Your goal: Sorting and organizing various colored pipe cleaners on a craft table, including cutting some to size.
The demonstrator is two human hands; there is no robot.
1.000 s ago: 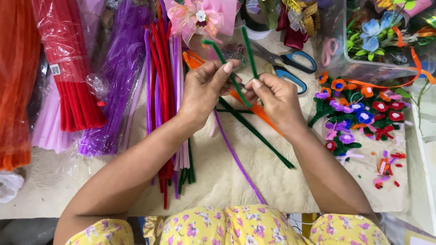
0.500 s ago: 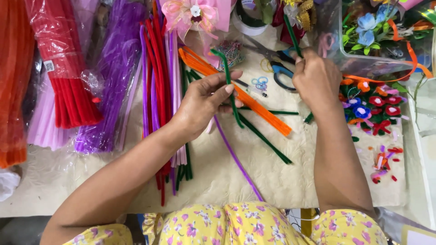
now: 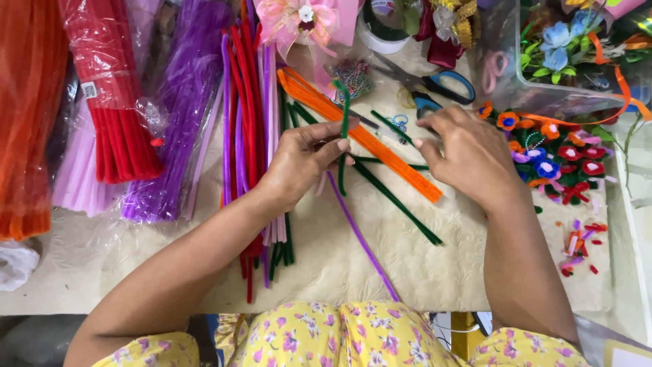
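The left hand (image 3: 299,163) pinches a green stem (image 3: 344,129) between thumb and fingers (image 3: 337,144), closed tight on it. The stem stands nearly upright in the grip, its top end bent over in a small hook, and its lower end pokes out below the hand.

Places below are given from that green stem. Just right of it lies a bundle of orange stems (image 3: 360,132), slanting down to the right across the worktop (image 3: 407,272). The right hand (image 3: 468,156) rests farther right, palm down, its fingers curled with the tips pressed to the worktop beside the orange bundle; whether they hold anything, I cannot tell. Beyond that hand, up and to the right of the stem, lie blue-handled scissors (image 3: 441,85). Below and right of the stem, two dark green stems (image 3: 397,200) lie flat, crossing under the orange bundle's lower end. A purple stem (image 3: 360,238) runs down from below the left hand toward the person's yellow flowered clothes (image 3: 353,336).

Left of the stem lies a sheaf of red stems (image 3: 244,136) mixed with lilac ones, then a bag of purple stems (image 3: 180,109), a bag of red ones (image 3: 112,95) and an orange mass (image 3: 27,115) at the far left. Above the stem sits a pink bow (image 3: 299,20). Far right, small finished flowers (image 3: 557,153) in red, blue and orange lie clustered, with a clear box (image 3: 543,54) of more flowers behind them.
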